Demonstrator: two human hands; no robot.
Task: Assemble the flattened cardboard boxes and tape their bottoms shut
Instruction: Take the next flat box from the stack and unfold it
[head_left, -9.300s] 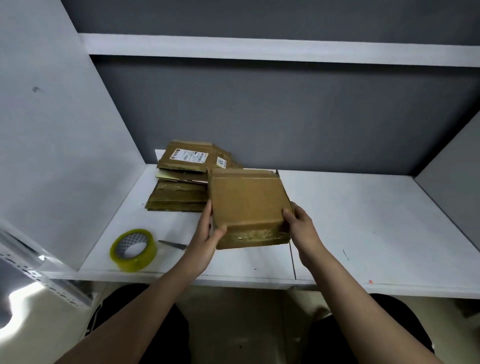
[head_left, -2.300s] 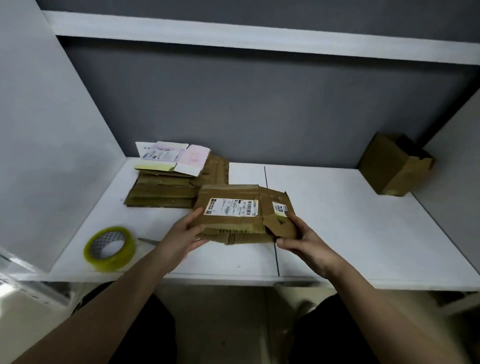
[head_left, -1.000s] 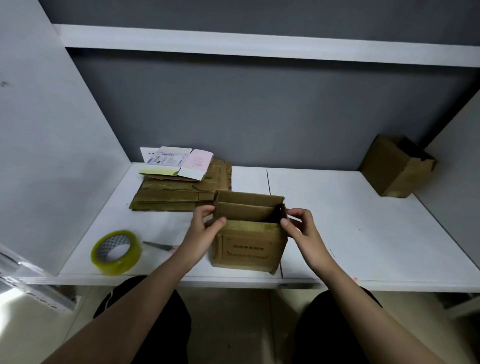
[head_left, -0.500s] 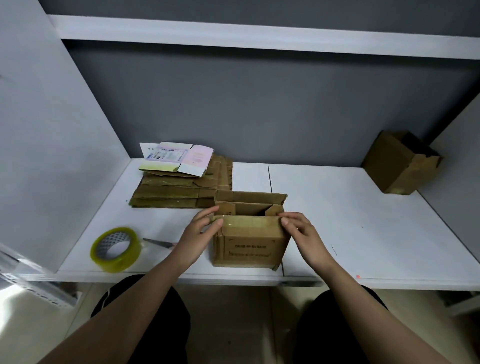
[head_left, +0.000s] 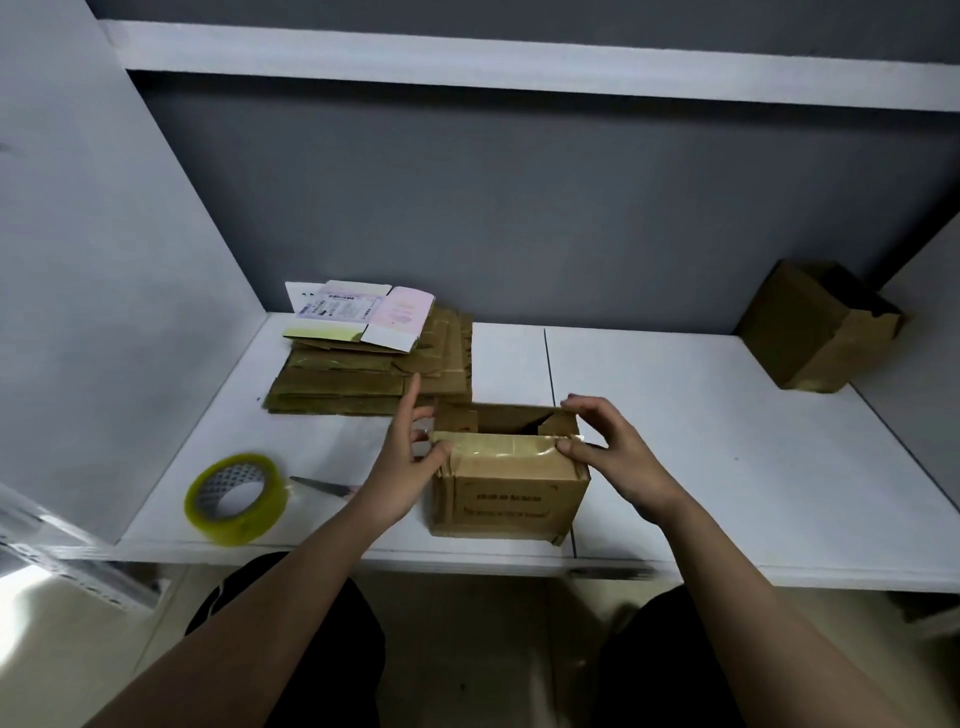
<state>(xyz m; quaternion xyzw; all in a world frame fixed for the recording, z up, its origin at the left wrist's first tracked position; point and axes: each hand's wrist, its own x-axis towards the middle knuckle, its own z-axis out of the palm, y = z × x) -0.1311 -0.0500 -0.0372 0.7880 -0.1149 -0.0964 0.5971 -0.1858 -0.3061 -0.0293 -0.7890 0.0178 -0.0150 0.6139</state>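
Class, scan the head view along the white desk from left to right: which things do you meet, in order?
Tape roll → scissors → left hand → box being folded → right hand → assembled box at the far right.

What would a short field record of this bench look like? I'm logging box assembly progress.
box in work: box stands at the desk front, top flaps not all folded
left hand: left hand touches its left top edge
right hand: right hand pinches its right top corner
tape: roll left of the box, scissors beside
flat stock: stack at back left
done: finished box far right
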